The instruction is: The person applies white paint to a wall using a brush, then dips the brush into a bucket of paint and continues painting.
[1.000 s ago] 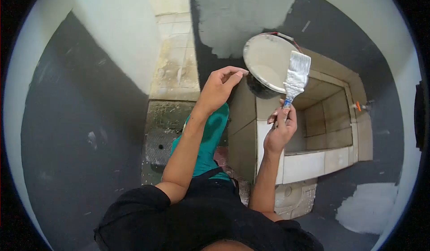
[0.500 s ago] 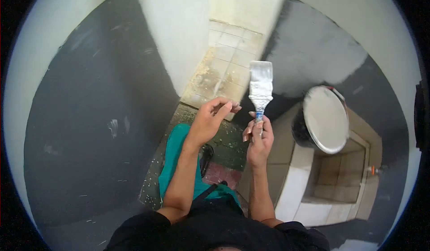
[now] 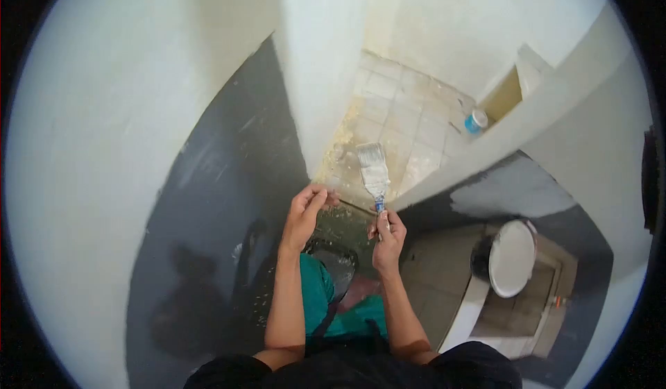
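My right hand [image 3: 389,242] is closed round the handle of a paintbrush [image 3: 375,174], which points up and away from me. Whitish paint coats its bristles and ferrule, and a blue band shows near the grip. My left hand [image 3: 305,214] is raised beside it, apart from the brush, with loosely bent fingers and nothing visible in it. To the right, a black bucket [image 3: 480,258] of whitish paint sits on the edge of a tiled basin [image 3: 461,323].
A dark grey painted band [image 3: 229,146] covers the lower left wall. On the right wall, a pale patch [image 3: 513,189] lies over the grey. Beyond a doorway, a small white and blue tub [image 3: 476,121] stands on stained floor tiles [image 3: 409,111]. An orange-handled tap [image 3: 558,301] is by the basin.
My view has tilted up and shifted, bringing the tub and more of the room beyond into sight. The brush stays in my right hand and now leans left; my left hand remains beside it.
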`<state>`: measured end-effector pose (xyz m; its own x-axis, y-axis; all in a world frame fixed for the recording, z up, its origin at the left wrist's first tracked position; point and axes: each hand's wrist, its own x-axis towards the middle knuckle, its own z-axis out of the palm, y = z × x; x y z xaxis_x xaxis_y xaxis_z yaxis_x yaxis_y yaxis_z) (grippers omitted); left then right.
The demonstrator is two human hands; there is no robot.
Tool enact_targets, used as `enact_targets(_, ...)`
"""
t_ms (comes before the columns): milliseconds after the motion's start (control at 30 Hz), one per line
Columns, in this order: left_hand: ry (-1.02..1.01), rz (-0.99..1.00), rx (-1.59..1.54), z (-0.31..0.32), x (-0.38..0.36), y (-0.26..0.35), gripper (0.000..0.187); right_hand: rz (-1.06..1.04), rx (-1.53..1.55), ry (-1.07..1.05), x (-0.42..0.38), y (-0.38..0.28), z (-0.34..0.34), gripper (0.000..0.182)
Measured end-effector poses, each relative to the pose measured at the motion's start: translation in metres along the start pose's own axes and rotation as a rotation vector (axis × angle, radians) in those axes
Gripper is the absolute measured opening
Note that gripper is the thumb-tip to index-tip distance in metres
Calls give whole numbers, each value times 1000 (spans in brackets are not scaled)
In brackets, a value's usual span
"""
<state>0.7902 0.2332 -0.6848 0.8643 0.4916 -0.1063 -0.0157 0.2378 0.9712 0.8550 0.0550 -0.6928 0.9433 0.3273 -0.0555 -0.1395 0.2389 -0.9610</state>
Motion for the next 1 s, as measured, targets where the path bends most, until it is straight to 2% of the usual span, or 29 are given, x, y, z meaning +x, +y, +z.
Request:
enact_targets(267, -312, -108, -73, 29, 28, 115, 25, 11, 32, 260, -28, -98, 48, 26)
enact_targets(300, -357, -98, -112, 3, 32, 129, 26, -16, -5, 299, -37, -99, 80, 26)
enact_targets(367, -447, -77, -149, -1, 31, 169, 26, -63, -44, 377, -50, -125, 102, 26)
enact_targets(500, -572, -2, -236, -47, 28, 242, 26, -174, -121, 462, -73, -157, 159, 26)
enact_targets(567, -614, 8, -235, -50, 29, 241, 26, -219, -140, 504, -82, -150, 157, 27)
enact_targets(600, -632, -4, -234, -53, 33, 238, 27, -223, -133, 526, -85, -144, 155, 26)
enact_targets(633, -648, -26, -221, -28, 59, 190, 27, -216, -118, 551, -62, -107, 113, 26)
enact_targets(767, -754, -79, -177, -23, 89, 131, 30, -181, -145, 687, -55, -49, 93, 28)
enact_targets(967, -1062, -218, -125, -39, 95, -20, 29, -116, -375, 1000, -74, 87, 60, 28)
enact_targets(1000, -1110, -258, -111, -32, 87, -24, 29, -162, -559, 1078, -83, 88, 57, 28)
